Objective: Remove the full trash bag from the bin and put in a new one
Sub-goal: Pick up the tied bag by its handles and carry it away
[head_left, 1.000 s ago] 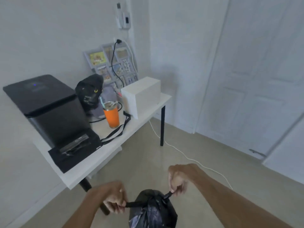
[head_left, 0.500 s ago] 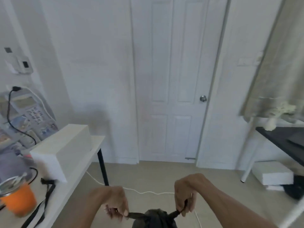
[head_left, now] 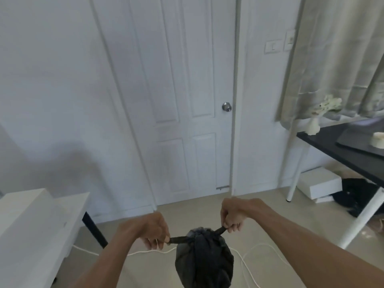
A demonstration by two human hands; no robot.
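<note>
the black bag [head_left: 204, 260] hung low in front of the person, over the floor [head_left: 270, 225], its neck gathered. the left hand [head_left: 152, 230] had its fingers clamped on one twisted end, the right hand [head_left: 233, 214] pinched the other, the ends stretched apart. a white door [head_left: 182, 90] stood ahead.

White door [head_left: 182, 96], curtain [head_left: 336, 55], black desk [head_left: 340, 150], floor cable [head_left: 249, 265].
</note>
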